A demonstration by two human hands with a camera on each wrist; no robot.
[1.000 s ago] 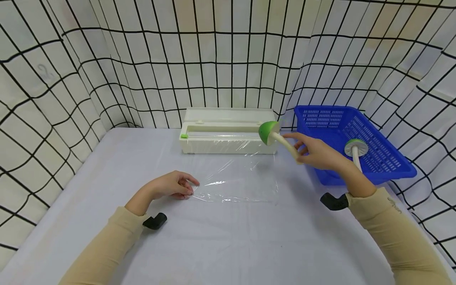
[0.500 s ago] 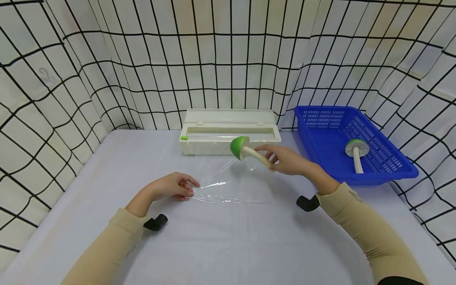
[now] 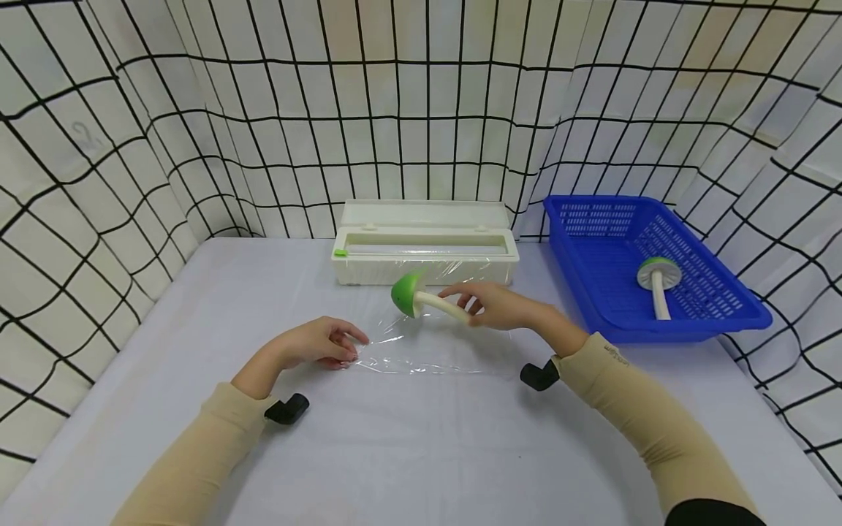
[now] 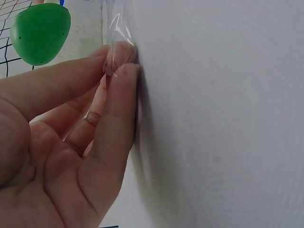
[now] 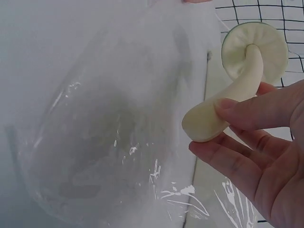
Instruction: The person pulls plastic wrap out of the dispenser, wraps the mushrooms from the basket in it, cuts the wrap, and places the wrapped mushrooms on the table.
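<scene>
A toy mushroom (image 3: 406,295) with a green cap and a pale curved stem is held above the plastic wrap by my right hand (image 3: 495,305). In the right wrist view, thumb and fingers pinch the stem (image 5: 204,118) near its lower end. Clear plastic wrap (image 3: 427,358) stretches from a white dispenser box (image 3: 424,272) toward me over the table. My left hand (image 3: 316,342) pinches the wrap's near left corner between thumb and fingertips, low against the tabletop. The green cap (image 4: 40,33) also shows in the left wrist view.
A blue basket (image 3: 658,332) stands at the right with another mushroom (image 3: 660,281) inside, green-capped and white-stemmed. The dispenser's lid (image 3: 424,213) is raised at the back. Black wire mesh (image 3: 427,117) encloses the white-covered table (image 3: 395,453) at the back and sides.
My right hand has carried the toy mushroom leftward and lower, from beside the basket to above the plastic wrap. My left hand has stayed in place on the wrap's corner.
</scene>
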